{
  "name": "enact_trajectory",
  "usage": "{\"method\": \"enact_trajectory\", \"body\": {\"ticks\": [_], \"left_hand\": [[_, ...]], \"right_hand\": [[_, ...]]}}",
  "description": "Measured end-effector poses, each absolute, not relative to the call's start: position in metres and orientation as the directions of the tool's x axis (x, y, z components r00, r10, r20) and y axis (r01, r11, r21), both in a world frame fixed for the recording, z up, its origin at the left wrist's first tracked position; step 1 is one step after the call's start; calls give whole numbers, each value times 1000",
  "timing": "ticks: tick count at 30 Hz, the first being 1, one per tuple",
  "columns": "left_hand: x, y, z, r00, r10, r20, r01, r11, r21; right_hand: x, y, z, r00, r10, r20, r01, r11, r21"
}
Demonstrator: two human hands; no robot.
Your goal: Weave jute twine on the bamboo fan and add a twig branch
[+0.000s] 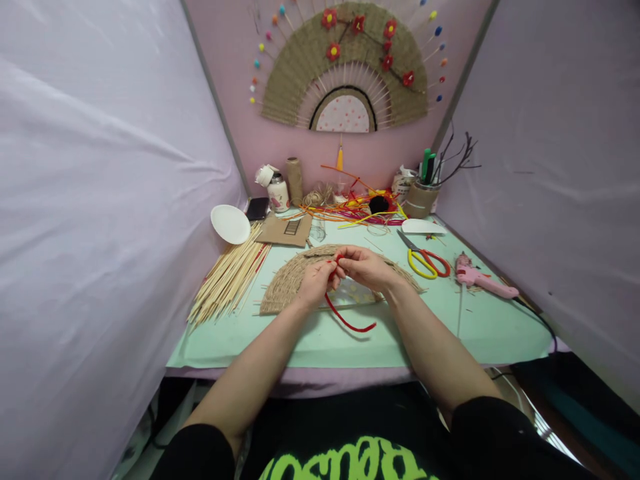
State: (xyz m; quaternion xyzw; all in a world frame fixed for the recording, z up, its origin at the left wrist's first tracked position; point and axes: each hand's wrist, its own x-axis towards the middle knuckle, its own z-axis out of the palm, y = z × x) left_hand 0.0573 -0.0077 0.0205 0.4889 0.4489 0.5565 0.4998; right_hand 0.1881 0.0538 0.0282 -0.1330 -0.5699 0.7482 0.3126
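Observation:
My left hand [317, 281] and my right hand [364, 265] meet fingertip to fingertip, both pinching a red pipe cleaner [345, 322]. Its upper end is bent into a small bunch between my fingers, partly hidden by them. The loose end hangs below my left hand and curves to the right. Beneath both hands lies a half-round fan [283, 288] woven from tan cord over thin sticks, its middle covered by my hands.
Thin wooden sticks [227, 280] lie left, near a white bowl [231, 224] and cardboard [285, 230]. Scissors [425, 257] and a pink glue gun [483, 279] with a cable lie right. Coloured pipe cleaners [345, 212] spread behind. A finished fan [300, 73] hangs on the wall.

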Motion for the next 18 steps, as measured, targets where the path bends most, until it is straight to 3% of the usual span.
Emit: {"method": "enact_trajectory", "body": {"ticks": [4,8,12,15,18], "left_hand": [[58,-4,19,60,998,-18,-320,36,947],[56,-6,24,244,956,-162,-535,272,800],[54,-14,31,457,878,-142,-633,434,641],[57,-17,31,502,857,-115,-616,449,647],[59,-14,28,275,956,-107,-577,253,776]], "right_hand": [[188,53,28,-767,625,145,-310,-163,-937],[188,55,24,-743,652,153,-330,-157,-931],[189,54,23,-734,638,232,-362,-78,-929],[190,54,23,-710,635,303,-409,-22,-912],[188,56,21,-690,679,249,-397,-68,-915]]}}
